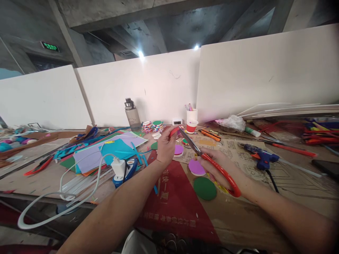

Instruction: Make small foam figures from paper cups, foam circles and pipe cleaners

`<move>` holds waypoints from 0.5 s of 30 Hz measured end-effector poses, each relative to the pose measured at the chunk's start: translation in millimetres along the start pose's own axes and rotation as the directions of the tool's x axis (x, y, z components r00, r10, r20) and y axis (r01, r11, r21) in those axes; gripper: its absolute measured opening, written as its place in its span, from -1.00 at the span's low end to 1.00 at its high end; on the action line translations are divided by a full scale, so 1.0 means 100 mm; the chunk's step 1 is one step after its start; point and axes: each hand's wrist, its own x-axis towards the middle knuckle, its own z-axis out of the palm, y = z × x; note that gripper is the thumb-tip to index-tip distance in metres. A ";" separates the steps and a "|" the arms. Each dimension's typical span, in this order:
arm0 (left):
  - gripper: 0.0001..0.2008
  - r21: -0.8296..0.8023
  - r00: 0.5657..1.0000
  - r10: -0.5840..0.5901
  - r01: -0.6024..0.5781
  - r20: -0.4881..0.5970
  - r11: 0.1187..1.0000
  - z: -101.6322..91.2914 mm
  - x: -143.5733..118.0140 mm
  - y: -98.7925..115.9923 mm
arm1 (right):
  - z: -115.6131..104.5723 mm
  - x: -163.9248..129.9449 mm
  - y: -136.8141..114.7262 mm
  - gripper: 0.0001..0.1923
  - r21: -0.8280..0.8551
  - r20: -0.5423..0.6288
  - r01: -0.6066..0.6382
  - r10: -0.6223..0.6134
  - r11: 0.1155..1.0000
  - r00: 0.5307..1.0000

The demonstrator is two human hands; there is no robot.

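Note:
My left hand [166,146] pinches a narrow red strip [174,132], held above the work surface. In my right hand [215,169] are scissors with red handles [224,174], their blades pointing up and left toward the strip. The blade tips are close to the strip's end; I cannot tell whether they touch it. Below the hands lie a purple disc [196,167], a green disc [204,188] and another purple disc [178,150], partly beside my left hand.
A blue glue gun [262,157] lies at the right. Left are a blue power strip [127,173] with a white cable, and coloured sheets [92,157]. A bottle [132,116], paper cups [191,126] and small round striped pieces [157,126] stand along the back.

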 end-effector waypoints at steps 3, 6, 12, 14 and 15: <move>-0.75 -0.016 1.000 -0.017 0.016 -0.010 1.000 0.00 0.00 -0.01 | 0.00 0.00 -0.01 -0.83 -0.039 -0.018 0.040 -0.041 0.998 0.999; -0.74 -0.010 0.999 -0.024 0.024 -0.029 1.000 0.01 0.01 -0.01 | -0.01 0.01 -0.02 -0.80 -0.075 -0.034 0.086 -0.089 0.993 0.995; -0.73 0.059 0.999 -0.015 0.018 -0.049 0.998 0.00 0.01 0.01 | -0.04 0.02 -0.04 -0.85 -0.096 -0.014 0.184 -0.186 0.978 0.982; -0.74 0.091 0.999 -0.007 0.011 -0.049 0.996 -0.01 0.02 0.00 | -0.04 0.01 -0.05 -0.86 -0.071 -0.011 0.180 -0.181 0.981 0.983; -0.74 0.107 0.999 -0.005 0.010 -0.052 0.994 -0.02 0.02 0.00 | -0.05 0.01 -0.06 -0.86 -0.061 0.000 0.170 -0.170 0.984 0.985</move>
